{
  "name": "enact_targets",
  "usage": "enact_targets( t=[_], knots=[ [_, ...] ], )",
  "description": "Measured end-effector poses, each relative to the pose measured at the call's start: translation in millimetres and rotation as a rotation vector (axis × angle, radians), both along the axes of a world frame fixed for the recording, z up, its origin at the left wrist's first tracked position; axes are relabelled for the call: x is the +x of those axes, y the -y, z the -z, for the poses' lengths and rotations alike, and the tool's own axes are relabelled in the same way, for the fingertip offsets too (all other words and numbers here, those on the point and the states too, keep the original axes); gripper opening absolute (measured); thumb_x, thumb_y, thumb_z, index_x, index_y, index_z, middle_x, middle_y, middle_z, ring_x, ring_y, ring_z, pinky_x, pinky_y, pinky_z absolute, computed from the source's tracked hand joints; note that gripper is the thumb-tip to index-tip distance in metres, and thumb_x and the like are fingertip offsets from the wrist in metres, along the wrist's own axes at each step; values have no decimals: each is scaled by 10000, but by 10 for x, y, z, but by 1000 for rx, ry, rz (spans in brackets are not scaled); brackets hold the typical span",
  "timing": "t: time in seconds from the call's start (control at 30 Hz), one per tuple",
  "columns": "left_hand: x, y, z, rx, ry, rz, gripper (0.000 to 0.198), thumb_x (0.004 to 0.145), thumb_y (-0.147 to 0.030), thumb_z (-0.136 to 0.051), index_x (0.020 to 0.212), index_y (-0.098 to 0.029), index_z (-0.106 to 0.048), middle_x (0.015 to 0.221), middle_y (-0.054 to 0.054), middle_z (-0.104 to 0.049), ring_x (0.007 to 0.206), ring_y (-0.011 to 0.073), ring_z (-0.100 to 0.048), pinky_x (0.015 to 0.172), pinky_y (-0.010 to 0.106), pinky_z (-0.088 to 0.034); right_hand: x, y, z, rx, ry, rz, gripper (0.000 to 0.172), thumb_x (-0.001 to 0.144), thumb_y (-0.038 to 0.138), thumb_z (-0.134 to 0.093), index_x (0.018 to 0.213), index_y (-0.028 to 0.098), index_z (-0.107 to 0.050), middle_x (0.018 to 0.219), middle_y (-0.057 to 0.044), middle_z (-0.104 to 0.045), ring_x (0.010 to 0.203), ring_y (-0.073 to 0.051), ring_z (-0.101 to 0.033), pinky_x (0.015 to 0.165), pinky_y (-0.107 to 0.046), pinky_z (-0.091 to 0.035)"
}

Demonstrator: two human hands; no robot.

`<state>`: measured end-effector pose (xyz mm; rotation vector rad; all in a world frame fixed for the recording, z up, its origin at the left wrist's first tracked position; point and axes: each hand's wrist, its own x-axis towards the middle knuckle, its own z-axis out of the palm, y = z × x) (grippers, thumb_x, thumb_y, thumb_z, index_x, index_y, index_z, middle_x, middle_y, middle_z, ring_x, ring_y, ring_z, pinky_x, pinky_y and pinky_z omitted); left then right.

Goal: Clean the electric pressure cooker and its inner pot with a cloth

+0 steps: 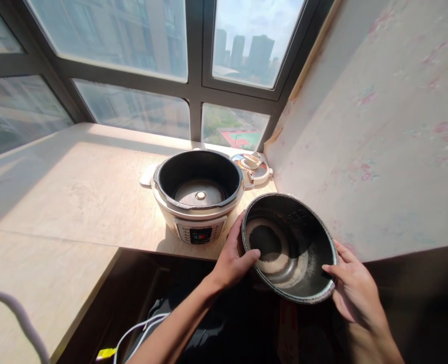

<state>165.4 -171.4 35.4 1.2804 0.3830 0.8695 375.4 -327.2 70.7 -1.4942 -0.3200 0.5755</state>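
Observation:
I hold a dark metal inner pot [303, 222] tilted toward me, with a thin ring of white rice grains on its bottom. My left hand [233, 258] grips its left rim, thumb inside. My right hand [354, 288] grips the right rim, thumb over the edge. Just left of the pot stands an open cream rice cooker [197, 202] on the wooden counter [76, 187], its cavity bare with the heating plate showing. The pot hangs in front of the counter edge, to the cooker's right.
The cooker's lid [252, 167] lies behind it near the window. A papered wall [379, 126] rises close on the right. White cables [140, 328] hang below the counter at the lower left. Large windows [133, 40] back the counter.

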Motion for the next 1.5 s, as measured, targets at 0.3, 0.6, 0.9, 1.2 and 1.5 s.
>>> enact_targets(
  t=[0.3, 0.6, 0.9, 1.2, 1.5],
  knots=[
    [139, -284, 107, 5, -22, 21, 978, 799, -312, -761, 1634, -256, -255, 1709, 88, -267, 1574, 327, -230, 1296, 489, -156, -97, -250, -73, 31, -110, 49, 711, 425, 119, -823, 1116, 206, -682, 1079, -71, -757, 1048, -304, -717, 886, -369, -625],
    [198, -446, 2, -31, -43, 58, 970, 775, -304, -765, 1625, -219, -306, 1692, 92, -310, 1569, 333, -247, 1298, 483, -163, -73, -356, -24, -30, -67, 126, 678, 431, 136, -764, 1098, 208, -672, 994, -44, -757, 1012, -269, -711, 807, -290, -613],
    [-13, -751, 35, -75, 49, -43, 886, 756, -226, -737, 1579, -234, -408, 1637, 75, -422, 1509, 335, -382, 1274, 487, -256, -311, -732, -62, -15, -94, 38, 661, 458, 112, -715, 1110, 213, -669, 951, -28, -746, 915, -263, -732, 744, -315, -626],
    [-65, -811, 112, -43, 5, -91, 942, 762, -234, -707, 1615, -227, -309, 1690, 90, -317, 1551, 328, -295, 1289, 489, -201, -286, -986, -95, 36, -122, 78, 640, 385, 62, -730, 1011, 196, -725, 860, -7, -756, 802, -194, -718, 634, -206, -575],
    [59, -668, 269, -75, -10, -165, 980, 740, -203, -642, 1631, -187, -234, 1714, 100, -249, 1590, 296, -185, 1306, 436, -123, -127, -1081, -64, 42, -142, 14, 625, 378, 35, -693, 982, 183, -753, 825, 5, -758, 659, -134, -653, 582, -190, -533]
  ],
)
